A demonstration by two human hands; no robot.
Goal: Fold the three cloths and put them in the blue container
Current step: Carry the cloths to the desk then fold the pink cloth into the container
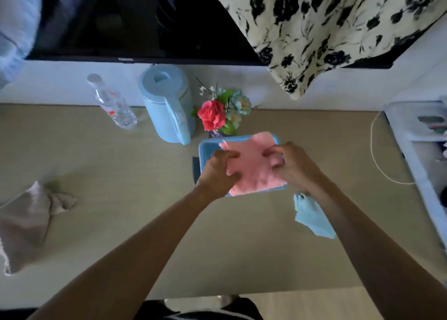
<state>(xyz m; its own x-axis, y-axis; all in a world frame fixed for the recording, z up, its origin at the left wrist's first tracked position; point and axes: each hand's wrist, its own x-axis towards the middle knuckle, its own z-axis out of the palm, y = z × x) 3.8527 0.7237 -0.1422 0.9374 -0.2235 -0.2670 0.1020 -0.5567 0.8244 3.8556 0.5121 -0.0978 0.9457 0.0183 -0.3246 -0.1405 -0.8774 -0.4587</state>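
Note:
A folded pink cloth [251,167] lies over the blue container [205,147] at the table's middle. My left hand [217,172] grips the cloth's left edge and my right hand [290,164] grips its right edge, both over the container. A light blue cloth [312,218] lies crumpled on the table just right of the container, partly under my right forearm. A beige cloth [26,220] lies crumpled at the table's left edge.
Behind the container stand a vase of flowers [222,113], a light blue kettle [167,106] and a clear water bottle [111,101]. A dark TV screen [135,19] hangs on the wall. A white shelf unit [420,145] and a cord [377,160] are at the right.

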